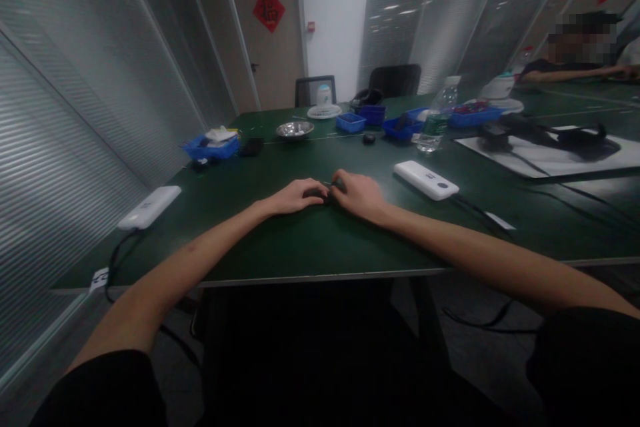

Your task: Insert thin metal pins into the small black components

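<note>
Between left hand (pixel 294 197) and right hand (pixel 359 195), curled close together on table (pixel 300 243), small dark thing (pixel 327 198); can't tell if clamped; probably best kept low, steadied both sides

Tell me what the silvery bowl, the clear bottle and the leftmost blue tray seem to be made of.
Bowl: probably polished metal, perhaps stainless steel; it is silvery with bright glints. Bottle: likely clear, glossy plastic; the background shows through its walls. Blue tray: probably plastic, judging by its even colour; the blur leaves its finish open.
</note>
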Tool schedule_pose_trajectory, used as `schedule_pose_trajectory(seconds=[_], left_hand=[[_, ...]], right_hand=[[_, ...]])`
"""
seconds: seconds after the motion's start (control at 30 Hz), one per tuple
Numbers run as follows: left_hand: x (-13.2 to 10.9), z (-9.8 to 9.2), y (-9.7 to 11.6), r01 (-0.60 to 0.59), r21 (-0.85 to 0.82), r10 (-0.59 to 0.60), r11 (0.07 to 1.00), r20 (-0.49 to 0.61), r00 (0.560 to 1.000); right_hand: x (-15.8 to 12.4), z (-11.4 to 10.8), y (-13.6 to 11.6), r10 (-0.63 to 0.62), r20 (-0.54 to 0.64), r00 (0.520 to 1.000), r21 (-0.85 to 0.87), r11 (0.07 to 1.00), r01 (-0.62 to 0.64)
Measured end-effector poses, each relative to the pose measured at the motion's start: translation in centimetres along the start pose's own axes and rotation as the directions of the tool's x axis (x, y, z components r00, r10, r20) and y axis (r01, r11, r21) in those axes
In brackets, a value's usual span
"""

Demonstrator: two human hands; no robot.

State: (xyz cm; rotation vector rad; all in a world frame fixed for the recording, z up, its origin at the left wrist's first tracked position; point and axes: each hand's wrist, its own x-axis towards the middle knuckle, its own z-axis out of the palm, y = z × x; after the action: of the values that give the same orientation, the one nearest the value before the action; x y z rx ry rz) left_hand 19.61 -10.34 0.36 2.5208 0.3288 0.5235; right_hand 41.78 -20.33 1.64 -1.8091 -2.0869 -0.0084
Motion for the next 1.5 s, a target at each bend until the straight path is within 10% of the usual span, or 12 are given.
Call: schedule_pose_trajectory(seconds=[0.37,0.7,1.17,1.5], left_hand=[[-2.6,-5.7,-6.3,0.227,0.249,-0.192,0.942,-0.16,0.968],[-11.8,-12.8,-14.1,0.777,0.22,-0.528,0.59,-0.623,0.577],[-15.5,-14.9,-16.6,0.828,-0.201,-0.652,0.524,-0.72,0.238],[-15.0,-14.9,-15.7,0.739,-0.294,-0.646,0.606,-0.724,0.242]], right_hand=[[0.1,0.0,0.1,-0.022,0.022,1.0,0.011,1.0,0.022],[-0.2,-0.1,-0.1,-0.044,0.025,0.999,0.039,0.998,0.043],[0.0,0.1,0.2,-0.054,0.032,0.998,0.015,0.998,0.054],[-0.1,0.0,0.1,-0.066,0.042,0.997,0.026,0.998,0.065]])
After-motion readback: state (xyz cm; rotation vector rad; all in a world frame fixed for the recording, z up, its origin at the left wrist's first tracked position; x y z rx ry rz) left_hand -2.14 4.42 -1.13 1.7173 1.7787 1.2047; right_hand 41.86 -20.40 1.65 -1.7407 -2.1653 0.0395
